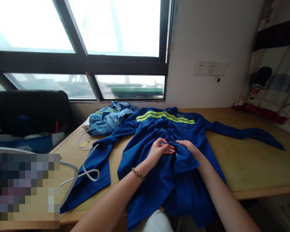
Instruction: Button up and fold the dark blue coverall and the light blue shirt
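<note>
A dark blue work jacket (159, 170) with a yellow-green reflective band lies spread front-up on the wooden table (256, 161), sleeves out to both sides. My left hand (159, 150) and my right hand (188, 146) meet at the middle of the jacket's front. Both pinch the fabric along the front opening, fingers curled on the cloth. A beaded bracelet sits on my left wrist.
A lighter blue garment (108, 119) lies bunched at the table's back left. A white cable (87, 170) loops over the left sleeve. A black chair (31, 109) stands left under the window. Wall sockets (209, 68) sit above the table; a patterned cloth (273, 80) hangs at right.
</note>
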### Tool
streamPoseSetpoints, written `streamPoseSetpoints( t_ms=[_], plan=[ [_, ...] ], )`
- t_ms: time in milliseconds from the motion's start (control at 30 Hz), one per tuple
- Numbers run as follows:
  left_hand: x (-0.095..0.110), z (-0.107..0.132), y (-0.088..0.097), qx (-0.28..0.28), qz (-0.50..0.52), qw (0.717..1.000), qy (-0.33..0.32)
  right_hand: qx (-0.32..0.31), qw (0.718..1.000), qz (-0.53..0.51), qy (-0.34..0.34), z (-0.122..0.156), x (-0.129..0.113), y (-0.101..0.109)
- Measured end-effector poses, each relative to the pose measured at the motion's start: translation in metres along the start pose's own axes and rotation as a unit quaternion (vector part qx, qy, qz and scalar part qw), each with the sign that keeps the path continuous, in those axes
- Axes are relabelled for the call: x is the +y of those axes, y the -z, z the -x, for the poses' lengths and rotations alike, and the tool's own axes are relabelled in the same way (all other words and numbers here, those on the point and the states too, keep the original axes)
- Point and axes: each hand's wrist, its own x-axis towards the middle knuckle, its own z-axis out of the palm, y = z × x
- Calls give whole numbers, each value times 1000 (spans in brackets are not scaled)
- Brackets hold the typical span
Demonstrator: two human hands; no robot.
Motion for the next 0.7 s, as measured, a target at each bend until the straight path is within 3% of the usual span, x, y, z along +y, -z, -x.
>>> streamPoseSetpoints(
  t_ms=[133, 400, 567, 700],
  plan=[
    [-1, -1, 0, 25, -12, 1000, 1, -10, 1000, 2, 24, 0, -3, 1],
    [0, -1, -1, 51, -45, 998, 5, -43, 995, -80, -27, 0, 7, -4],
    [1, -1, 0, 43, -42, 998, 6, -6, 998, -62, -19, 1, 9, -9],
    [1, -1, 0, 39, -39, 998, 7, 43, 998, -18, 36, 2, 10, -14]
  ],
)
